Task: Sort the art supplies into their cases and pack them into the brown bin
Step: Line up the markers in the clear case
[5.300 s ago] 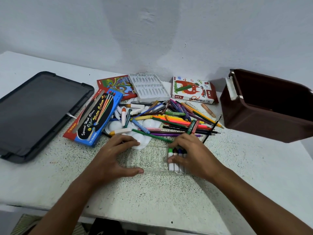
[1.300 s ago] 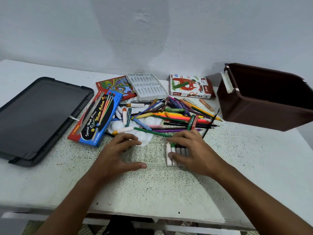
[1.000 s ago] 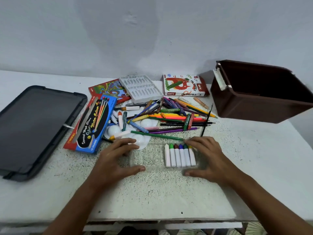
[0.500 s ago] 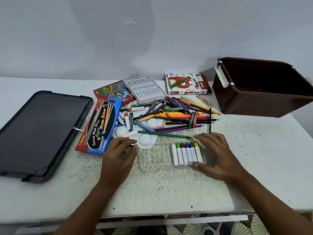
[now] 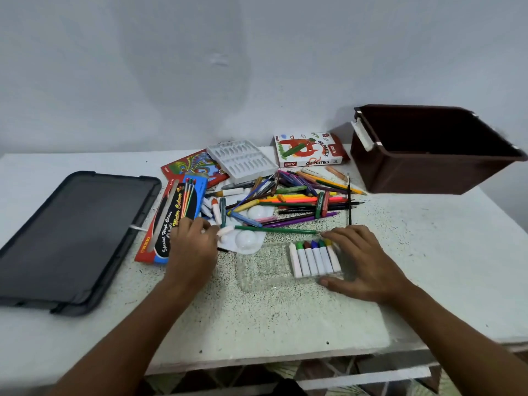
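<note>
A clear plastic tray (image 5: 257, 270) lies on the table in front of me, with several paper-wrapped crayons (image 5: 314, 258) lined up at its right end. My right hand (image 5: 368, 264) rests spread over that end, thumb at the near rim and fingers at the far rim. My left hand (image 5: 194, 247) reaches to the pile's left edge, its fingertips at a white crayon (image 5: 225, 231) lying on a white palette (image 5: 245, 241). Whether it pinches the crayon is unclear. The brown bin (image 5: 400, 172) stands open at the back right.
Loose pencils and pens (image 5: 300, 198) are heaped behind the tray, with a green pencil (image 5: 274, 230) nearest it. A water colour box (image 5: 174, 218), a red patterned box (image 5: 194, 165), a white moulded insert (image 5: 241, 160) and an oil pastels box (image 5: 308, 150) surround them. A dark lid (image 5: 65, 238) lies left.
My left hand left the tray's left end and moved up and left to the white crayon by the palette. My right hand slid off the crayons to the tray's right end.
</note>
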### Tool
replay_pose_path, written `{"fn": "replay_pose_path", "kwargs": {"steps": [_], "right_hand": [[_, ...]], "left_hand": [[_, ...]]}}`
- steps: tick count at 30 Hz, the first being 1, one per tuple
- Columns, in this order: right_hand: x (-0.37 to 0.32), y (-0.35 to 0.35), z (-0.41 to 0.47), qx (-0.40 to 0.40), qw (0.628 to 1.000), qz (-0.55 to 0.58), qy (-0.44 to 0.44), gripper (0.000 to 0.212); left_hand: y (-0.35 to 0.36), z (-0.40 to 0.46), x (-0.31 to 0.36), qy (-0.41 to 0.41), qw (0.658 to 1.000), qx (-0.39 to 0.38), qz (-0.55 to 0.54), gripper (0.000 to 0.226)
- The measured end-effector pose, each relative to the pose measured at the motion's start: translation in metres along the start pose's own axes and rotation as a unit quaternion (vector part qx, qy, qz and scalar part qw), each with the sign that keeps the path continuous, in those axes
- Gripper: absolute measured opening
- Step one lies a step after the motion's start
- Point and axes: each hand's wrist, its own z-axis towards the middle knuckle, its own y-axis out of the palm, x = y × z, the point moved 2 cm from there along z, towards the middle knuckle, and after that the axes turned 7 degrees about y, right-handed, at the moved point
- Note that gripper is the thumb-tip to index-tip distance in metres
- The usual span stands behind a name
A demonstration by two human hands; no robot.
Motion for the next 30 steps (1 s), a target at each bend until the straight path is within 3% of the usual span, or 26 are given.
{"fn": "replay_pose_path", "kwargs": {"steps": [8,12,18,30], "right_hand": [[0.001,0.002,0.002,-0.005,1.0,-0.003,-0.008,0.085],[0.002,0.003,0.002,-0.008,1.0,0.001,-0.005,0.085],[0.004,0.004,0.003,-0.014,1.0,0.008,-0.001,0.085],[0.004,0.003,0.004,-0.017,1.0,0.018,-0.006,0.085]], "left_hand": [[-0.008,0.007,0.0,0.039,0.997,0.048,-0.042,0.018],[-0.023,0.017,0.028,0.139,0.983,0.076,-0.089,0.015],[-0.019,0.02,0.073,0.22,0.964,-0.03,-0.148,0.022],[-0.019,0.028,0.086,0.263,0.938,-0.057,-0.218,0.026]]}}
